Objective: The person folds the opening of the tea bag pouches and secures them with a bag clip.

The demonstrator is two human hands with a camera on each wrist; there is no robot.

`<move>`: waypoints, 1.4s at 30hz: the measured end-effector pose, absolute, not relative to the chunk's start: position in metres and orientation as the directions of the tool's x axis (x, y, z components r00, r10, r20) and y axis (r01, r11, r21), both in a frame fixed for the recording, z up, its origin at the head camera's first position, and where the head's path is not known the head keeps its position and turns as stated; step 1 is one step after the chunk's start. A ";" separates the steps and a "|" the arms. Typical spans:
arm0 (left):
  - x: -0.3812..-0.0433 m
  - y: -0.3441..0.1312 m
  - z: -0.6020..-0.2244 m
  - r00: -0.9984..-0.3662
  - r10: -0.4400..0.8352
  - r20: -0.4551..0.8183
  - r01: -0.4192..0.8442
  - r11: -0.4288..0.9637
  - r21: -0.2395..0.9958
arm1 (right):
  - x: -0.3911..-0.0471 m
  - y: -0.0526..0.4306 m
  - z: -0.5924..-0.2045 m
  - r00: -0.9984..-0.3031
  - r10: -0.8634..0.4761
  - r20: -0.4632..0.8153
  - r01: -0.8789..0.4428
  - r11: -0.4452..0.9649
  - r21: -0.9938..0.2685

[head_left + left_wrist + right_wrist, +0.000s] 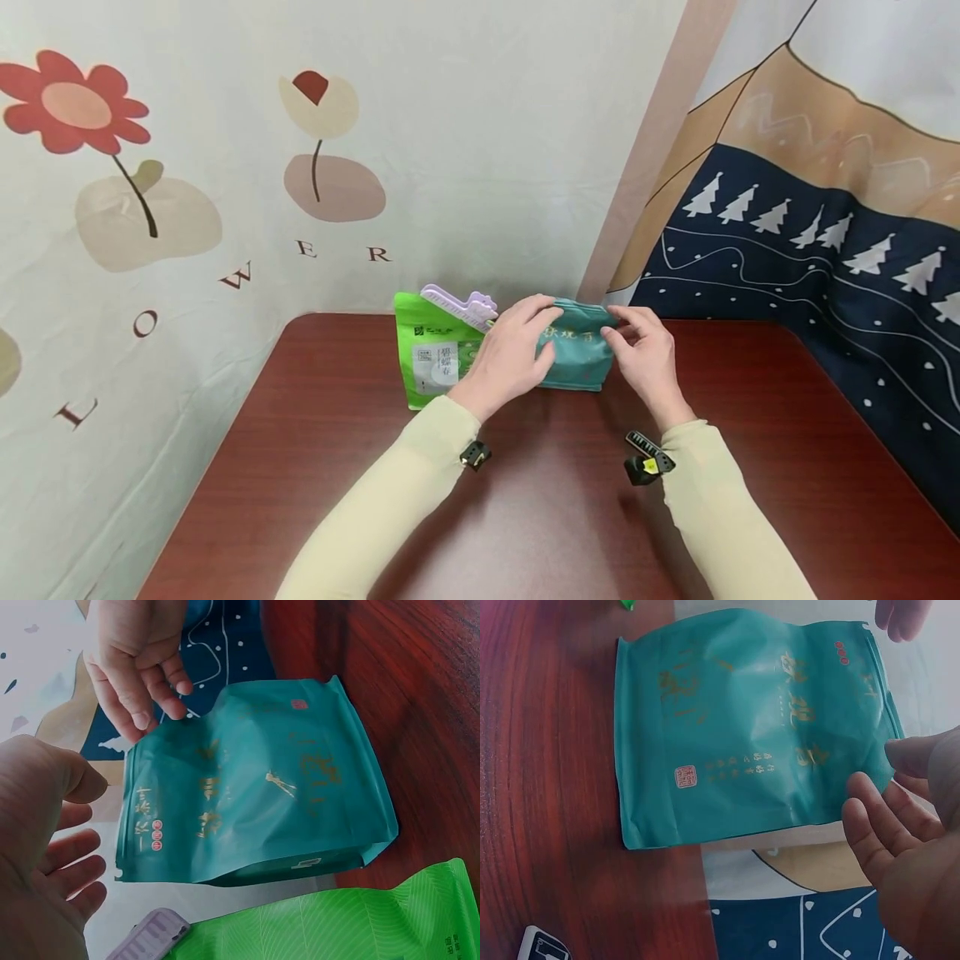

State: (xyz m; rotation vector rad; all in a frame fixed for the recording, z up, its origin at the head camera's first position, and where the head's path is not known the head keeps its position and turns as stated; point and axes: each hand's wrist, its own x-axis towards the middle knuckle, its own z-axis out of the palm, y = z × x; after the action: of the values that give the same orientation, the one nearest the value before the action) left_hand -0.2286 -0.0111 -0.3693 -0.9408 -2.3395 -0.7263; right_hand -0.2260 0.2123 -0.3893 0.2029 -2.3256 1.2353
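Observation:
A teal foil tea pouch (577,346) with gold lettering stands upright on the table. At its left side is my left hand (510,354), thumb and fingers spread apart. In the left wrist view a gap shows between that hand (45,840) and the pouch's top edge. My right hand (645,350) is at the upper right corner, its thumb and fingertips right at the pouch (750,735) with relaxed fingers. Left of the teal pouch stands a bright green tea pouch (420,350), with a lilac sealing clip (453,307) slanting across its top; my left hand partly hides it.
A reddish-brown table (315,467) lies under both pouches. Behind it hangs a pale cloth (480,167) printed with flowers and letters, and a dark blue cloth (810,267) with white trees hangs on the right. Small black devices sit on both wrists.

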 end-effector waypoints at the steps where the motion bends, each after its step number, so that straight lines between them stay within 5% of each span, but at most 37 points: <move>1: -0.229 -0.010 -0.369 -0.628 0.461 0.628 0.734 0.618 0.280 | -0.227 0.212 -0.389 -0.867 0.098 0.488 -0.348 0.583 -0.734; 25: -0.246 0.012 -0.368 -0.652 0.499 0.571 0.695 0.694 0.186 | -0.239 0.221 -0.394 -0.916 0.075 0.393 -0.252 0.654 -0.713; 35: -0.256 0.021 -0.365 -0.692 0.495 0.525 0.624 0.776 0.093 | -0.244 0.219 -0.396 -0.910 0.084 0.407 -0.251 0.670 -0.699; 42: -0.259 0.029 -0.368 -0.745 0.483 0.460 0.595 0.792 0.132 | -0.244 0.216 -0.397 -0.905 0.105 0.413 -0.236 0.682 -0.692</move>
State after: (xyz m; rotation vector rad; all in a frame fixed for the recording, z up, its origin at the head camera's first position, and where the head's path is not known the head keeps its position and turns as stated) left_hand -0.2591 0.0286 -0.3682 -0.8127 -2.5746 -0.3808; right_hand -0.2440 0.2160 -0.3970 0.1019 -2.4721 1.1009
